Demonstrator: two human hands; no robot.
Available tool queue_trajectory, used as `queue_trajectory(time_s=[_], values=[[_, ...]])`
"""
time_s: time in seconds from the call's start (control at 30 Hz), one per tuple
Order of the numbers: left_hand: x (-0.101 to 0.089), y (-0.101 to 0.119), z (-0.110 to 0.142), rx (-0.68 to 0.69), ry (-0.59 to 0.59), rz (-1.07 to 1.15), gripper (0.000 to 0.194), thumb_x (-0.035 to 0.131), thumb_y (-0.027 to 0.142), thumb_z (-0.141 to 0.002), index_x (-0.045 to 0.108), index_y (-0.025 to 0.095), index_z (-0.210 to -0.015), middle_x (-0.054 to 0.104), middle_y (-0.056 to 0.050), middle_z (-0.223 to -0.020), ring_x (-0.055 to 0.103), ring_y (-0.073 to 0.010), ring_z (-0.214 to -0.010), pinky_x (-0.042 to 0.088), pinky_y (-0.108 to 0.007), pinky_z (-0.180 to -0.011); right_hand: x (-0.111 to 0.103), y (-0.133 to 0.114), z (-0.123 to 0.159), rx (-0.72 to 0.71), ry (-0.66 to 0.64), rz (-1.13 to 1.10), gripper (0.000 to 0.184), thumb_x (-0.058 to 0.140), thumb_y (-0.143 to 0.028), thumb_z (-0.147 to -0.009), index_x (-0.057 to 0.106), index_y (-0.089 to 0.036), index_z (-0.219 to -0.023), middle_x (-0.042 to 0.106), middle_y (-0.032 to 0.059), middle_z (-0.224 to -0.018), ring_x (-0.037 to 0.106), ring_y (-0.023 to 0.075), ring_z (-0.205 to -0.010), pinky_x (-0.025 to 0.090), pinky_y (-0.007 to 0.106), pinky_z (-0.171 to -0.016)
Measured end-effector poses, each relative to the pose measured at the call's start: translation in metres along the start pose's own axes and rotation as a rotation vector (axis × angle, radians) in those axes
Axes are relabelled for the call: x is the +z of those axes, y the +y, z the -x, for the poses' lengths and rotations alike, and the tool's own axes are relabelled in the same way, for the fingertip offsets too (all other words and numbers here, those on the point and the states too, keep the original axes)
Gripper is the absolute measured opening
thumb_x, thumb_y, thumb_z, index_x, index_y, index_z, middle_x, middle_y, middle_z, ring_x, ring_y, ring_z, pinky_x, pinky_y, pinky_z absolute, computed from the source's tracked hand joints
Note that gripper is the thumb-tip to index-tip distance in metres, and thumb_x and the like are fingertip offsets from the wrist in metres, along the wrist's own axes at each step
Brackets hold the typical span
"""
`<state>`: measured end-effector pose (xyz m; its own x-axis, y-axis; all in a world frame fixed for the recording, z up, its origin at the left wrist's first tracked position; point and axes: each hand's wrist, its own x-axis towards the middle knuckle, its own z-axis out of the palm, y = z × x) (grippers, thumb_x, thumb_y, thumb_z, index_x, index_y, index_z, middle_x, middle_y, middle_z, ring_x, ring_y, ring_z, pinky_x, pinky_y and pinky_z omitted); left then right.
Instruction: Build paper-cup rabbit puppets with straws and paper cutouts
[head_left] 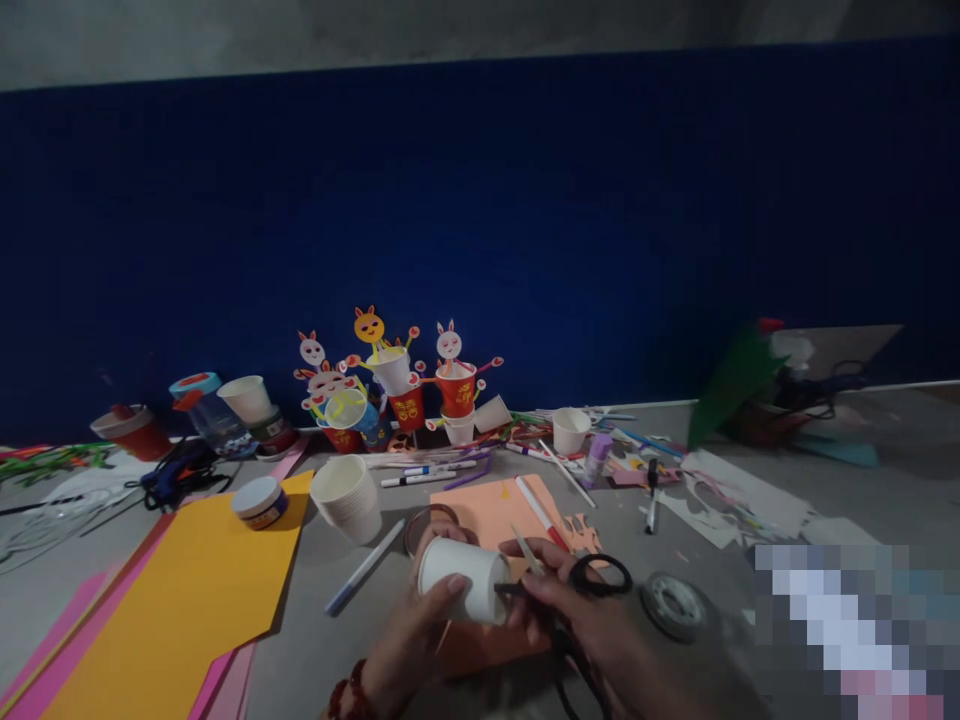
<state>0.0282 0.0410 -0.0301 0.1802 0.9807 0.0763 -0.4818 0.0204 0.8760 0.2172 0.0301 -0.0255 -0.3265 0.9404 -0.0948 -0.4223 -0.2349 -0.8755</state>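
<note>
My left hand point(427, 615) is closed around a white paper cup point(461, 580), which lies on its side in the air above the table. A beaded bracelet is on that wrist. Black-handled scissors point(600, 576) are in my right hand point(562, 595), with their blades spread. One dark blade meets the cup's right end; whether it pierces the wall I cannot tell. The other blade points up and away from the cup. Beneath both hands lies a sheet of orange paper point(480, 505), with a red-and-white marker point(541, 512) on it.
A stack of paper cups point(346, 500), a lidded jar point(259, 502) and yellow card point(180, 590) are at the left. Cup figures with animal faces point(455, 385) stand along the blue partition point(525, 220). A tape roll point(673, 605) and black marker point(652, 497) lie right.
</note>
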Motion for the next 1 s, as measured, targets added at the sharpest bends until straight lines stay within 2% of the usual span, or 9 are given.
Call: queue_trajectory(time_s=[0.13, 0.27, 0.4, 0.53, 0.7, 0.8, 1.0], values=[[-0.005, -0.008, -0.001, -0.12, -0.001, 0.213, 0.026, 0.077, 0.033, -0.078, 0.063, 0.019, -0.096, 0.064, -0.002, -0.09, 0.06, -0.0166, -0.075, 0.05, -0.025, -0.066, 0.0, -0.005, 0.006, -0.084, 0.037, 0.031, 0.044, 0.077, -0.045, -0.083, 0.063, -0.018, -0.114, 0.074, 0.0008, -0.065, 0.064, 0.014, -0.055, 0.049, 0.025, -0.056], [-0.009, -0.011, -0.002, -0.139, -0.021, 0.284, 0.026, 0.077, 0.032, -0.079, 0.064, 0.018, -0.097, 0.066, -0.003, -0.09, 0.061, -0.0159, -0.075, 0.051, -0.025, -0.07, -0.003, -0.005, 0.007, -0.163, 0.006, 0.064, 0.045, 0.076, -0.048, -0.083, 0.062, -0.017, -0.113, 0.074, 0.0007, -0.065, 0.062, 0.0129, -0.054, 0.048, 0.024, -0.056], [-0.004, -0.006, -0.002, -0.125, -0.004, 0.262, 0.028, 0.08, 0.031, -0.075, 0.067, 0.018, -0.095, 0.065, -0.002, -0.089, 0.06, -0.0159, -0.076, 0.05, -0.024, -0.067, -0.004, -0.001, 0.006, -0.162, -0.019, 0.062, 0.046, 0.077, -0.05, -0.082, 0.061, -0.017, -0.11, 0.074, 0.0009, -0.065, 0.061, 0.0129, -0.052, 0.049, 0.025, -0.055], [0.0, -0.002, 0.0, -0.118, 0.0, 0.187, 0.038, 0.082, 0.032, -0.072, 0.066, 0.019, -0.104, 0.064, -0.002, -0.09, 0.058, -0.0167, -0.077, 0.049, -0.024, -0.065, -0.001, -0.001, 0.007, -0.115, 0.004, 0.041, 0.041, 0.077, -0.048, -0.082, 0.063, -0.017, -0.106, 0.073, 0.0007, -0.065, 0.062, 0.0136, -0.055, 0.048, 0.024, -0.056], [-0.002, -0.004, 0.003, -0.029, 0.001, 0.063, 0.035, 0.081, 0.035, -0.074, 0.064, 0.02, -0.101, 0.062, -0.002, -0.094, 0.057, -0.0172, -0.079, 0.049, -0.025, -0.067, 0.001, -0.002, 0.004, -0.036, 0.009, -0.026, 0.038, 0.078, -0.043, -0.08, 0.065, -0.016, -0.104, 0.075, 0.0016, -0.063, 0.063, 0.0135, -0.051, 0.048, 0.024, -0.054], [-0.003, -0.006, 0.002, 0.024, -0.007, 0.004, 0.04, 0.084, 0.039, -0.07, 0.062, 0.022, -0.099, 0.062, -0.003, -0.097, 0.058, -0.0189, -0.082, 0.049, -0.026, -0.066, 0.001, 0.001, 0.003, 0.023, 0.024, -0.071, 0.04, 0.081, -0.043, -0.078, 0.067, -0.016, -0.104, 0.074, 0.001, -0.063, 0.067, 0.0155, -0.057, 0.049, 0.025, -0.056], [-0.003, -0.005, -0.002, 0.031, -0.011, 0.013, 0.042, 0.087, 0.038, -0.066, 0.061, 0.022, -0.094, 0.064, -0.002, -0.093, 0.059, -0.017, -0.079, 0.047, -0.024, -0.064, -0.001, 0.005, 0.003, -0.011, 0.029, -0.017, 0.048, 0.081, -0.045, -0.079, 0.07, -0.014, -0.113, 0.076, 0.0038, -0.067, 0.068, 0.0163, -0.059, 0.052, 0.027, -0.061]])
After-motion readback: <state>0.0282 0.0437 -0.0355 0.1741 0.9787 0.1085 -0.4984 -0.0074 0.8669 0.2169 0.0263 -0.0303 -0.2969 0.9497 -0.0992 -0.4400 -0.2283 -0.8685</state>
